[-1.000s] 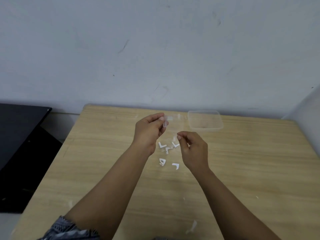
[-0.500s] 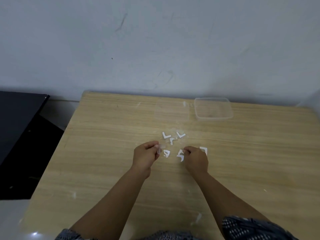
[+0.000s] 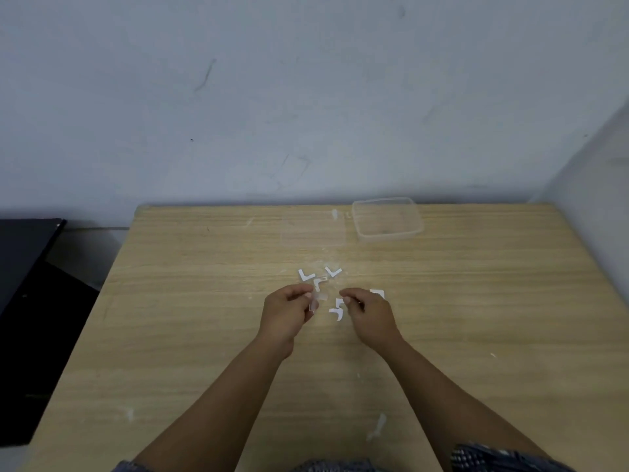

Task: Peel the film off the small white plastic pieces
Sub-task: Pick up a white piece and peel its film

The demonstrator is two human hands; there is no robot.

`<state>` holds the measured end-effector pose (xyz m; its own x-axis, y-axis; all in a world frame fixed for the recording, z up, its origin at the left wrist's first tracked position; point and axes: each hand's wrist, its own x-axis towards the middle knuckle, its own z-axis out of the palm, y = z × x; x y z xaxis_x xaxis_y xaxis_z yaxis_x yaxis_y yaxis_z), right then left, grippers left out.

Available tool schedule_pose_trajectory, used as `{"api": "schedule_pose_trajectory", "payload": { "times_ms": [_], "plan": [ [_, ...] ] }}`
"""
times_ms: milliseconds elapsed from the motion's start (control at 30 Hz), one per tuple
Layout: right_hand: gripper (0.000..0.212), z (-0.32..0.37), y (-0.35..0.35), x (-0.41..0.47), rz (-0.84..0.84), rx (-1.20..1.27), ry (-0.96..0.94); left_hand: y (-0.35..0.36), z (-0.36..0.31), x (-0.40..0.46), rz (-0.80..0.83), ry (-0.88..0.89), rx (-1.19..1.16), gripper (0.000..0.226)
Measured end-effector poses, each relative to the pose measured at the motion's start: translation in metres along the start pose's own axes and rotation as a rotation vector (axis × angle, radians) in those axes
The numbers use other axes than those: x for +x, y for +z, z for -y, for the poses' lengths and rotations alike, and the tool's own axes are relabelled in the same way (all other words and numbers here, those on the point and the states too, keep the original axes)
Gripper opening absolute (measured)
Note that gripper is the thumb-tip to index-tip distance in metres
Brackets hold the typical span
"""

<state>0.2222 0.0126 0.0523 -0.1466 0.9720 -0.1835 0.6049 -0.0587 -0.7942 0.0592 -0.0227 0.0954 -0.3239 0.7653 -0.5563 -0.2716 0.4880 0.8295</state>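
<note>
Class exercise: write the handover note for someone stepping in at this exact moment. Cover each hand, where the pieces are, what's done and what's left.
Left hand: pinching a small clear piece, probably film.
Right hand: fingertips pinched low over the table; contents unclear.
White L-shaped pieces lie clustered on the wooden table by the hands.
Clear container and lid at the far edge, container apparently empty.
Which pieces are peeled: cannot tell.

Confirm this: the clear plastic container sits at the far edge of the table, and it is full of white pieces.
Wrong on one count. In the head view the clear plastic container does sit at the far edge of the table, but it holds no white pieces; the white pieces lie loose on the table by the hands.
</note>
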Motion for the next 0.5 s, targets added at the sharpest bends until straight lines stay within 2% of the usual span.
{"api": "schedule_pose_trajectory", "payload": {
  "times_ms": [200, 500],
  "plan": [
    [0.030, 0.011, -0.012, -0.030, 0.059, 0.323, 0.018, 0.009, -0.001, -0.012, 0.081, -0.041, -0.070, 0.015],
    [0.020, 0.009, -0.020, -0.066, -0.083, 0.578, 0.098, 0.017, 0.005, -0.032, 0.241, -0.151, -0.069, 0.012]
  ]
}}
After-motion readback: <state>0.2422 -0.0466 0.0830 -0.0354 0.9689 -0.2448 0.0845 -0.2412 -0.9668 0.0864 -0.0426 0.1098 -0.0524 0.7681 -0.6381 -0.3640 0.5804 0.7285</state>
